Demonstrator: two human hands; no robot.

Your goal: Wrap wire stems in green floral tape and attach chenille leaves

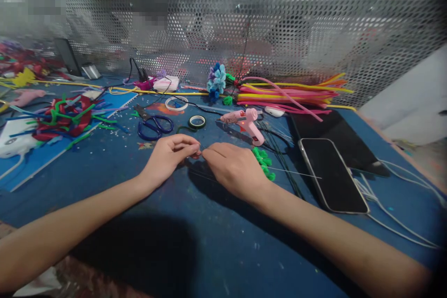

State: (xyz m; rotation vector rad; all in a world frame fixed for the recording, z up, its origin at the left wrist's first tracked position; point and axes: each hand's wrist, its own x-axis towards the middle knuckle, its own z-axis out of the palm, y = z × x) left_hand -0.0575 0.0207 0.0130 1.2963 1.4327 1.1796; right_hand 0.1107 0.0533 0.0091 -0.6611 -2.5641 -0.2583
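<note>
Above the middle of the blue table, my left hand (171, 156) has its thumb and forefinger pinched together. My right hand (232, 167) meets it fingertip to fingertip, back of the hand up, fingers closed. Whatever lies between the fingertips is too small or hidden to make out. Just past my right hand is a bunch of green fuzzy pipe-cleaner pieces (264, 164), partly covered by the hand. A thin pale wire (296, 172) runs right from it. Beyond my hands are blue-handled scissors (153, 128), a roll of dark green tape (196, 122) and a pink glue gun (248, 125).
A phone (333, 174) overlaps a dark flat panel (335, 139) at right, with white cables (401, 233) beside it. Pink and yellow pipe cleaners (286, 95) and a blue fuzzy flower bunch (216, 79) lie behind. Tangled pipe cleaners (70, 116) cover the left. Perforated metal (216, 23) closes the back.
</note>
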